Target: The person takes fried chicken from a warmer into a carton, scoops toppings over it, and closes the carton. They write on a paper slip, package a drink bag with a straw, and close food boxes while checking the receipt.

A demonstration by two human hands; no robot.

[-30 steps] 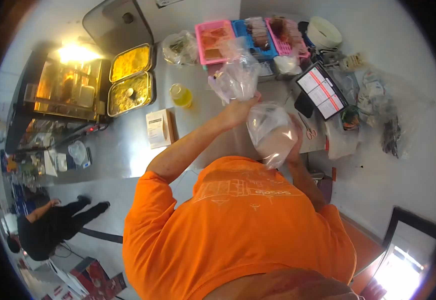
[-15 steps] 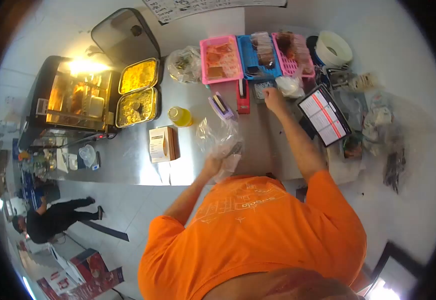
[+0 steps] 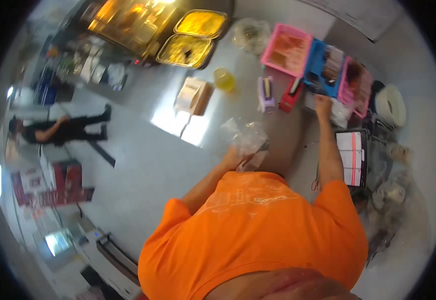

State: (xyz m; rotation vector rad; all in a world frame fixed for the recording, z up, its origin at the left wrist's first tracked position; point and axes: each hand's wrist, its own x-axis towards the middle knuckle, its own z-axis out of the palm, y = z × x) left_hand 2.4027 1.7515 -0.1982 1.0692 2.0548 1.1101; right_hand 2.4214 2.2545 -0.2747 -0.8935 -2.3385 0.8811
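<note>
The person's left hand (image 3: 233, 157), close in front of the orange short-sleeved shirt (image 3: 258, 230), had its fingers closed on a clear, crumpled plastic bag (image 3: 248, 135) near the front edge of the shiny grey metal bench (image 3: 245, 107). The right hand (image 3: 323, 104) was stretched out just beside the blue plastic basket (image 3: 316, 56), fingers curled in; whether they gripped anything could not be told. A purple, cream-topped oblong device (image 3: 266, 95) and a red oblong one (image 3: 291, 95) lay near the pink plastic basket (image 3: 272, 41), left of the right hand.
</note>
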